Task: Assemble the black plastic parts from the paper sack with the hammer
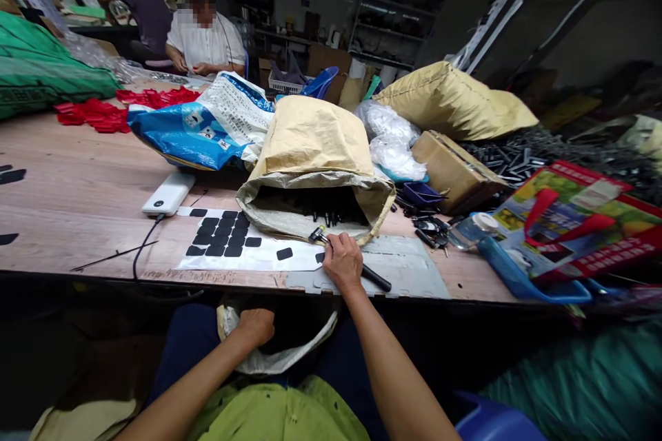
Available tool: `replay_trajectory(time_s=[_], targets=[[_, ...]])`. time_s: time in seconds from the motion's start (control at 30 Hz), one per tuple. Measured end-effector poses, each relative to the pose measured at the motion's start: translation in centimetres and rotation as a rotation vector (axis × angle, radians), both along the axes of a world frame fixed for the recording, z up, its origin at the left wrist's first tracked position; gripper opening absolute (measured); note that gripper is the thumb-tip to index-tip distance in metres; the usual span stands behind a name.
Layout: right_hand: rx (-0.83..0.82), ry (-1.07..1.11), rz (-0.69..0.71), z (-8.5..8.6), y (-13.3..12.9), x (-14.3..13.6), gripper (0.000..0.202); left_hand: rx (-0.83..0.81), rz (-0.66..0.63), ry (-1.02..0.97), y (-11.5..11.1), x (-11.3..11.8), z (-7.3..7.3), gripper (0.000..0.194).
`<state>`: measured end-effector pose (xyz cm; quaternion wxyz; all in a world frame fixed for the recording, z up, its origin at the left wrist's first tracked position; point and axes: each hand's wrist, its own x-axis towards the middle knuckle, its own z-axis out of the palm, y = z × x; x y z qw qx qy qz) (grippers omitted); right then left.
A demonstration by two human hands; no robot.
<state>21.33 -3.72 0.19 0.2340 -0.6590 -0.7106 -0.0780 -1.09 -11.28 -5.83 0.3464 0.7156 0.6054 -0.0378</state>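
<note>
My right hand (pixel 344 260) is closed around a small hammer (pixel 377 279) lying over the table's front edge area. Its head (pixel 317 233) points at the mouth of a tan woven sack (pixel 316 131), and its black handle runs out to the right under my hand. Small black pieces (pixel 327 218) lie inside the sack's dark opening. Low over my lap, my left hand (pixel 257 326) reaches into the mouth of a second, pale-rimmed sack (pixel 297 362); its fingers are hidden in the dark. Left of the hammer, rows of black rounded pads (pixel 225 233) sit on a white sheet (pixel 269 260).
A white power bank (pixel 168 194) with a black cable lies at left. Behind are a blue-and-white bag (pixel 196 131) and red parts (pixel 96 114). At right stand a cardboard box (pixel 455 169), a jar (pixel 473 229) and a red bag (pixel 579 220). Two people sit across the table.
</note>
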Motion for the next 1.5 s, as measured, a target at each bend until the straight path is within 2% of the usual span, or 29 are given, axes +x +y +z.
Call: replay_trajectory(time_s=[0.1, 0.17, 0.2, 0.23, 0.3, 0.37, 0.4, 0.47, 0.57, 0.63, 0.7, 0.83, 0.93, 1.03, 1.13, 1.2, 1.37, 1.5], targets=[[0.004, -0.002, -0.001, 0.0, 0.0, -0.1, 0.018, -0.05, -0.165, -0.07, 0.7, 0.8, 3.4, 0.013], [0.003, -0.005, -0.006, 0.1, -0.1, -0.1, 0.018, -0.165, -0.269, -0.266, 2.6, 1.7, 6.5, 0.022], [0.0, -0.008, -0.01, 0.1, -0.1, -0.1, 0.018, -0.21, -0.265, -0.381, 4.1, 2.4, 7.9, 0.027], [-0.004, -0.011, -0.013, 0.1, -0.1, -0.2, 0.018, -0.146, -0.219, -0.446, 5.8, 3.0, 9.2, 0.03], [-0.011, -0.017, -0.016, 0.2, -0.1, -0.1, 0.018, 0.183, -0.022, -0.448, 10.0, 4.3, 10.9, 0.03], [-0.014, -0.016, -0.012, 0.2, 0.0, -0.1, 0.017, 0.452, 0.22, -0.354, 14.2, 5.5, 11.4, 0.025], [-0.014, -0.013, -0.01, 0.3, 0.0, -0.1, 0.017, 0.509, 0.298, -0.304, 16.1, 6.0, 11.3, 0.023], [-0.016, -0.009, -0.008, 0.3, 0.0, 0.0, 0.015, 0.524, 0.403, -0.207, 18.9, 7.0, 10.6, 0.024], [-0.022, -0.007, -0.012, 0.3, 0.1, 0.1, 0.014, 0.443, 0.442, -0.107, 20.8, 7.8, 9.5, 0.027], [-0.023, -0.002, -0.011, 0.2, 0.1, 0.1, 0.015, 0.449, 0.42, -0.102, 20.7, 7.8, 9.2, 0.025], [-0.023, 0.004, -0.011, 0.2, 0.2, 0.1, 0.016, 0.535, 0.372, -0.172, 19.8, 7.2, 9.3, 0.021], [-0.02, -0.002, -0.011, 0.1, 0.2, 0.0, 0.015, 0.732, 0.187, -0.445, 15.8, 4.4, 9.5, 0.022], [-0.023, -0.013, -0.015, 0.2, 0.1, 0.0, 0.016, 0.693, -0.023, -0.539, 12.2, 2.1, 8.6, 0.022], [-0.027, -0.024, -0.024, 0.2, 0.0, -0.1, 0.015, 0.635, -0.123, -0.503, 10.0, 0.7, 6.9, 0.019], [-0.021, -0.025, -0.02, 0.1, 0.0, 0.0, 0.017, 0.65, -0.14, -0.458, 9.6, 0.5, 5.6, 0.018], [-0.021, -0.024, -0.015, 0.1, 0.1, 0.0, 0.019, 0.643, -0.144, -0.457, 9.9, 0.6, 5.3, 0.018], [-0.003, 0.038, 0.033, 0.8, -0.3, 0.2, 0.026, 0.607, -0.147, -0.475, 10.3, 0.7, 5.6, 0.02], [0.053, 0.232, 0.083, 2.1, -1.6, 0.1, 0.031, 0.602, -0.123, -0.474, 10.3, 0.6, 5.8, 0.017]])
